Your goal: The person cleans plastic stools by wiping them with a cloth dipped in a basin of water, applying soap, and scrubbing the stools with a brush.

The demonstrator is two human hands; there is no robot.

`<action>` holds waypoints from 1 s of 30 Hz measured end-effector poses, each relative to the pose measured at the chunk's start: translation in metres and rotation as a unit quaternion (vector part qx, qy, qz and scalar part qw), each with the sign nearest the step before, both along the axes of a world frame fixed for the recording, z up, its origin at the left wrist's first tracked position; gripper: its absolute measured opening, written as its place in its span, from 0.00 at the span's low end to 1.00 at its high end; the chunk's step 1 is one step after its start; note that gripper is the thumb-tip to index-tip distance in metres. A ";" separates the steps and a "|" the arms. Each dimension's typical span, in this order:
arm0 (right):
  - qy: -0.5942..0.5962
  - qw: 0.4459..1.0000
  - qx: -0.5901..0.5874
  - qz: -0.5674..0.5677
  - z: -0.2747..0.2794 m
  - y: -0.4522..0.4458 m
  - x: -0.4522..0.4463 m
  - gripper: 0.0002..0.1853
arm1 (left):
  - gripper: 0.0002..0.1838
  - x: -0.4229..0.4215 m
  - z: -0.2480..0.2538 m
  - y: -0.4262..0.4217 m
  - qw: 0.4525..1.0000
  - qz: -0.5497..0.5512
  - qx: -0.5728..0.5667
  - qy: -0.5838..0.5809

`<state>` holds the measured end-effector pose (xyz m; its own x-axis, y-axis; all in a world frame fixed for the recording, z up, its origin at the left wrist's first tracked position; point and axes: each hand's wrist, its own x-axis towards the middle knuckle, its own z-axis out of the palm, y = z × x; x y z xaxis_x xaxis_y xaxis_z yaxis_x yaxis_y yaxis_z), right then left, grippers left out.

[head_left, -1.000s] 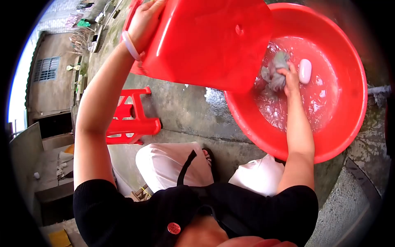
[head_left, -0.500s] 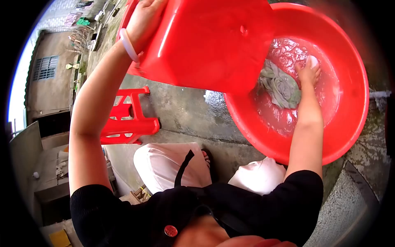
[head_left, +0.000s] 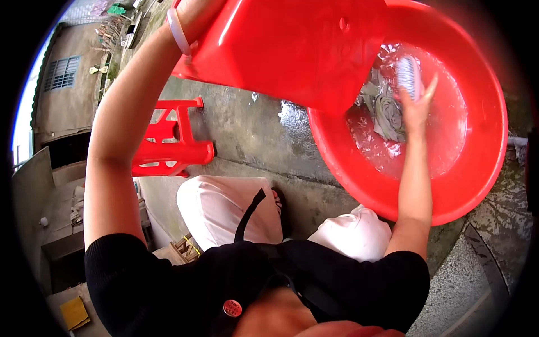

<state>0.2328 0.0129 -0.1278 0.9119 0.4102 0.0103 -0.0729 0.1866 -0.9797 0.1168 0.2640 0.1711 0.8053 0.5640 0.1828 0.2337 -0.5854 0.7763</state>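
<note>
My right hand point(head_left: 416, 109) holds a scrubbing brush point(head_left: 409, 78) with pale bristles and a pinkish back, above the water in a large round red basin point(head_left: 483, 151). Greyish-green wet cloth point(head_left: 387, 115) lies bunched in the water beside that hand. At the top, my left hand point(head_left: 199, 14), with a pale bangle at the wrist, grips a red plastic stool point(head_left: 297, 50), its fingers mostly out of view. The stool is tilted, a small hole showing in its smooth face, and it overlaps the basin's left rim.
Another red plastic stool point(head_left: 174, 143) stands on the wet concrete floor point(head_left: 247, 135) to the left. My knees in white trousers point(head_left: 224, 210) are just below. A concrete ledge point(head_left: 56, 224) runs along the far left, and a grey rough slab point(head_left: 449, 292) lies at lower right.
My right hand has raised the brush out of the water and turned it, so the bristles show. The tilted stool has shifted slightly up and right in view, with my left hand still on it.
</note>
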 end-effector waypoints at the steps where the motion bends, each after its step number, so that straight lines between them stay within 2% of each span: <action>1: -0.088 0.996 0.016 0.023 0.026 0.005 -0.024 0.41 | 0.20 0.000 0.007 0.006 0.996 -0.022 -0.078 0.026; 2: -0.176 0.983 0.032 0.047 0.052 0.011 -0.045 0.42 | 0.19 0.000 0.010 0.011 0.986 -0.043 -0.156 0.051; 3: -0.235 0.970 0.033 0.048 0.074 0.017 -0.061 0.39 | 0.19 0.001 0.006 0.012 0.993 -0.038 -0.113 0.012; 6: -0.417 0.904 0.064 0.073 0.119 0.036 -0.090 0.33 | 0.19 -0.006 0.020 -0.013 0.989 -0.048 -0.122 0.075; 7: -0.367 0.912 0.165 0.079 0.115 0.051 -0.100 0.30 | 0.19 -0.004 0.019 -0.011 0.988 -0.045 -0.133 0.065; 8: -0.327 0.922 0.205 0.043 0.095 0.066 -0.110 0.32 | 0.19 -0.001 0.016 -0.004 0.987 -0.041 -0.145 0.056; 10: -0.421 0.899 0.117 0.008 0.076 0.061 -0.104 0.34 | 0.19 0.001 0.005 0.007 0.985 -0.046 -0.163 0.030; 12: -0.425 0.903 0.014 0.058 0.033 0.042 -0.107 0.35 | 0.19 -0.003 -0.006 0.014 0.983 -0.064 -0.174 -0.005; 13: -0.427 0.900 -0.037 0.082 0.028 0.038 -0.107 0.36 | 0.19 -0.002 -0.001 0.008 0.984 -0.002 -0.175 0.039; 14: -0.449 0.890 -0.022 0.079 0.026 0.040 -0.105 0.37 | 0.19 -0.001 0.004 0.000 0.988 -0.012 -0.147 0.039; 16: -0.482 0.873 0.003 0.074 0.056 0.048 -0.107 0.37 | 0.19 0.002 0.014 -0.021 0.994 -0.032 -0.094 0.051; 17: -0.474 0.878 0.024 0.062 0.077 0.055 -0.105 0.36 | 0.19 0.005 0.008 -0.009 0.981 -0.048 -0.167 0.084; 18: -0.478 0.875 0.062 0.049 0.080 0.064 -0.100 0.35 | 0.18 0.000 0.000 -0.001 0.983 -0.024 -0.167 0.072; 20: -0.457 0.887 0.045 0.045 0.054 0.067 -0.104 0.34 | 0.18 -0.015 -0.015 0.012 0.987 0.019 -0.156 0.039; 21: -0.460 0.886 0.052 0.039 0.033 0.068 -0.106 0.33 | 0.17 -0.011 -0.014 0.010 0.993 0.080 -0.084 -0.010; 24: -0.468 0.883 -0.005 0.030 0.037 0.065 -0.103 0.32 | 0.15 -0.002 0.005 0.004 0.989 -0.035 -0.142 0.023; 25: -0.479 0.877 0.017 0.030 0.058 0.066 -0.103 0.31 | 0.15 -0.003 0.004 0.003 0.982 -0.070 -0.168 0.042; 26: -0.476 0.878 0.038 0.037 0.072 0.067 -0.106 0.32 | 0.15 -0.007 -0.004 0.005 0.982 -0.056 -0.179 0.038; 28: -0.461 0.886 0.038 0.039 0.062 0.066 -0.102 0.32 | 0.14 -0.009 -0.013 0.011 0.981 -0.036 -0.189 0.013; 29: -0.461 0.886 0.020 0.037 0.053 0.064 -0.101 0.33 | 0.14 -0.006 -0.012 0.004 0.988 0.060 -0.144 0.006; 30: -0.460 0.887 0.003 0.032 0.041 0.063 -0.100 0.33 | 0.15 -0.003 -0.006 0.006 0.987 0.020 -0.160 0.006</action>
